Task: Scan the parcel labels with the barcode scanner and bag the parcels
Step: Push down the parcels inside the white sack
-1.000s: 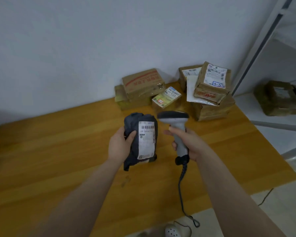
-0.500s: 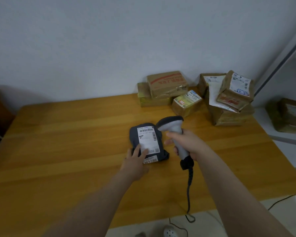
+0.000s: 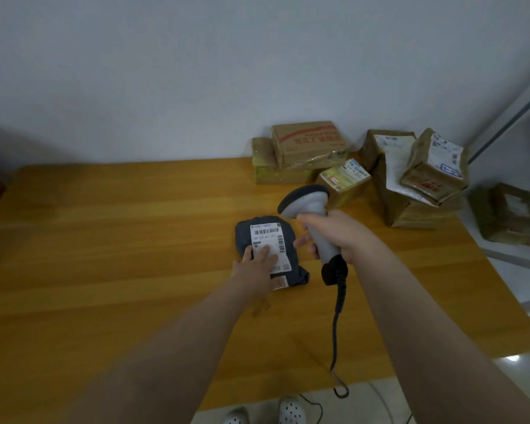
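Note:
A dark grey soft parcel (image 3: 295, 255) with a white barcode label (image 3: 268, 237) lies flat on the wooden table (image 3: 120, 240). My left hand (image 3: 256, 269) rests on its lower half with straight fingers over the label. My right hand (image 3: 334, 232) grips the handle of a grey barcode scanner (image 3: 306, 200), held just right of the parcel with its dark head above the parcel's top right corner. The scanner's cable (image 3: 337, 325) hangs down over the table's front edge.
Several brown cardboard parcels are piled at the table's back right: a stack of boxes (image 3: 300, 151), a small labelled box (image 3: 344, 179) and a taller pile (image 3: 416, 179). More boxes (image 3: 511, 212) sit on a shelf at the right. White clogs (image 3: 291, 411) show below the front edge.
My left hand has set the parcel down flat on the table and slid up over its label. The scanner stays in my right hand beside it. The camera has turned left.

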